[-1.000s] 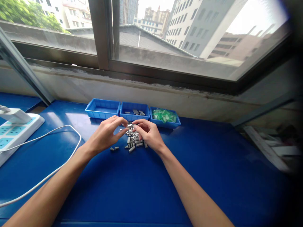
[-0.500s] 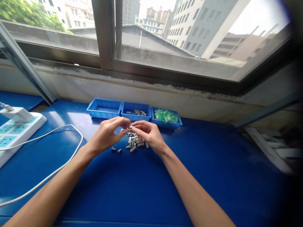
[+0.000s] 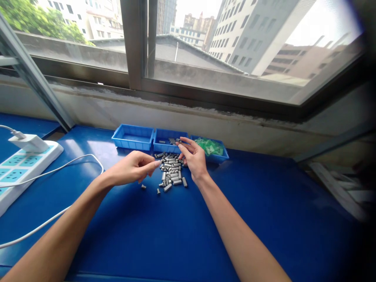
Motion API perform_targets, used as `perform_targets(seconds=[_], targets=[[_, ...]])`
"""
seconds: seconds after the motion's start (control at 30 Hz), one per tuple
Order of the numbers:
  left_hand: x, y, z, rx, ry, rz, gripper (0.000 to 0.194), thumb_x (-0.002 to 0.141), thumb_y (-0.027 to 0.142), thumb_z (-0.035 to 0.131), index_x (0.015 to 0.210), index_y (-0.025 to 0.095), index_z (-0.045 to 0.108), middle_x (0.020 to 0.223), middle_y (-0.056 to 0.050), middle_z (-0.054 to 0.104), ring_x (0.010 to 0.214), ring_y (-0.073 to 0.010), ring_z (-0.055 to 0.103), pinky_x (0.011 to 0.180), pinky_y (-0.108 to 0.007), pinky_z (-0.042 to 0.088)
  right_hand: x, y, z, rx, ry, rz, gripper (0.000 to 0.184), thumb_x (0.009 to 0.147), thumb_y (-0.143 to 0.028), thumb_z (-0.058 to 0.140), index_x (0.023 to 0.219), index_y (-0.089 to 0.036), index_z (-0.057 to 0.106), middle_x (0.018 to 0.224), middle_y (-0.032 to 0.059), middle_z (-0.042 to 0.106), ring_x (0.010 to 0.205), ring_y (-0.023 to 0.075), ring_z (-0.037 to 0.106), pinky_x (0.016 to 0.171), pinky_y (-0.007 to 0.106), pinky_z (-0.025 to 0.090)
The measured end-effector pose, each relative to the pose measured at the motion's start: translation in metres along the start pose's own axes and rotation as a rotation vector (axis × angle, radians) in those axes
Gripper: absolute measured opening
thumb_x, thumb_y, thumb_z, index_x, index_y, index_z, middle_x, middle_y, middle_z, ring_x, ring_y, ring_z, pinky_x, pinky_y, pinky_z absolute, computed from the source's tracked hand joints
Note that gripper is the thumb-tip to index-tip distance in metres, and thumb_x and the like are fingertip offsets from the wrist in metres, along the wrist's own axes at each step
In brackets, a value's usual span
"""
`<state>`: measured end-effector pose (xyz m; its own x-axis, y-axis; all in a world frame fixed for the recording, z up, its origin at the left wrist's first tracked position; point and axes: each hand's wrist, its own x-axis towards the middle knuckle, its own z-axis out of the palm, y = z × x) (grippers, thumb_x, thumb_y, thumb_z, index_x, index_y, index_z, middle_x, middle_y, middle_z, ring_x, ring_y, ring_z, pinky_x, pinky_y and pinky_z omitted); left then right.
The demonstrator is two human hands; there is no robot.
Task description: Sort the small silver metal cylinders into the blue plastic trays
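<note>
My right hand reaches over the front edge of the middle blue bin, its thumb and index finger pinching a small metal standoff. Inside that bin lie several more metal pieces. Beside the left edge of a pile of hex standoffs and screws, my left hand is open, index finger stretched toward the pile and the other fingers loosely bent. I see nothing held in it, though its palm side is hidden. Two loose screws, a left one and a right one, lie on the blue table nearby.
Left of the middle bin stands another blue bin; to the right, a blue bin holds green packets. A white power strip with a plug and white cable lies at left. A window and wall stand behind.
My hands have parted after being together over the pile. The right moved up to the middle bin with a standoff; the left moved down and left, exposing the pile. One loose screw has shifted right.
</note>
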<state>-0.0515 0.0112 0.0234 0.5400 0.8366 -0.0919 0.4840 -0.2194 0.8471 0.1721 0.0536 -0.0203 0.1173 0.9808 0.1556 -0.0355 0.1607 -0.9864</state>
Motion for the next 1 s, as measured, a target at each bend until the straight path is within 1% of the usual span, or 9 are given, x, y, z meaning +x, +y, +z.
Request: perform_targets(seconds=[0.13,0.23,0.37,0.53,0.63,0.7,0.77,0.87,1.0], targets=[[-0.002,0.003,0.000,-0.246,-0.308,-0.172,0.059,0.090,0.072,0.042,0.074,0.017,0.057,0.045,0.001,0.057,0.032,-0.0101,0.046,0.036,-0.019,0.033,-0.002,0.001,-0.004,-0.034,-0.042,-0.011,0.049,0.076,-0.035,0.070,0.121,-0.021,0.063,0.112,0.0097,0.073,0.055,0.0100,0.061,0.039,0.020,0.035],[0.001,-0.002,0.006,-0.346,-0.423,-0.217,0.059,0.089,0.074,0.041,0.083,0.017,0.057,0.052,-0.002,0.063,0.037,-0.0126,0.054,0.040,-0.020,0.041,-0.007,0.000,-0.010,-0.029,-0.073,-0.020,0.038,0.078,-0.035,0.069,0.113,-0.020,0.065,0.104,0.0084,0.074,0.055,0.0097,0.060,0.040,0.019,0.036],[0.009,-0.011,0.015,-0.395,-0.354,-0.204,0.058,0.088,0.072,0.046,0.090,0.016,0.059,0.071,-0.007,0.071,0.061,-0.0172,0.068,0.057,-0.025,0.054,-0.013,-0.001,-0.017,-0.022,-0.128,0.013,0.033,0.079,-0.035,0.069,0.107,-0.019,0.066,0.092,0.0058,0.074,0.052,0.0086,0.057,0.043,0.020,0.037],[0.016,-0.016,0.020,-0.345,-0.206,0.025,0.052,0.094,0.062,0.046,0.090,0.014,0.064,0.093,-0.009,0.071,0.090,-0.0199,0.068,0.085,-0.033,0.056,-0.017,-0.002,-0.020,0.003,-0.137,0.057,0.031,0.076,-0.036,0.071,0.101,-0.018,0.068,0.087,0.0048,0.074,0.053,0.0086,0.055,0.047,0.021,0.040],[0.015,-0.013,0.021,-0.268,-0.144,0.077,0.046,0.093,0.059,0.051,0.088,0.015,0.064,0.088,-0.006,0.071,0.080,-0.0170,0.068,0.077,-0.029,0.056,-0.018,-0.003,-0.019,0.014,-0.145,0.072,0.030,0.076,-0.036,0.071,0.099,-0.018,0.069,0.085,0.0045,0.073,0.052,0.0086,0.055,0.048,0.022,0.040],[0.012,-0.010,0.021,-0.289,-0.192,0.023,0.045,0.092,0.059,0.053,0.087,0.016,0.062,0.076,-0.005,0.070,0.067,-0.0161,0.067,0.063,-0.026,0.055,-0.019,-0.004,-0.017,0.016,-0.156,0.081,0.028,0.076,-0.036,0.071,0.098,-0.018,0.069,0.084,0.0042,0.073,0.052,0.0087,0.054,0.048,0.022,0.040],[0.010,-0.008,0.023,-0.342,-0.283,-0.052,0.047,0.092,0.062,0.051,0.088,0.016,0.060,0.070,-0.005,0.070,0.060,-0.0169,0.068,0.058,-0.026,0.055,-0.020,-0.006,-0.017,0.015,-0.168,0.088,0.027,0.076,-0.036,0.071,0.097,-0.018,0.069,0.082,0.0039,0.073,0.052,0.0090,0.054,0.048,0.022,0.040],[0.010,-0.008,0.026,-0.390,-0.330,-0.096,0.049,0.092,0.062,0.051,0.091,0.015,0.061,0.080,-0.009,0.074,0.070,-0.0191,0.072,0.069,-0.031,0.060,-0.021,-0.007,-0.017,0.004,-0.186,0.082,0.025,0.078,-0.036,0.070,0.095,-0.018,0.069,0.081,0.0038,0.073,0.053,0.0093,0.055,0.050,0.022,0.041],[0.013,-0.014,0.025,-0.400,-0.207,-0.070,0.046,0.090,0.058,0.058,0.096,0.013,0.065,0.095,-0.012,0.075,0.089,-0.0222,0.073,0.083,-0.035,0.060,-0.022,-0.009,-0.018,-0.067,-0.229,0.053,0.021,0.081,-0.034,0.068,0.095,-0.018,0.070,0.079,0.0034,0.072,0.054,0.0098,0.055,0.052,0.023,0.043]])
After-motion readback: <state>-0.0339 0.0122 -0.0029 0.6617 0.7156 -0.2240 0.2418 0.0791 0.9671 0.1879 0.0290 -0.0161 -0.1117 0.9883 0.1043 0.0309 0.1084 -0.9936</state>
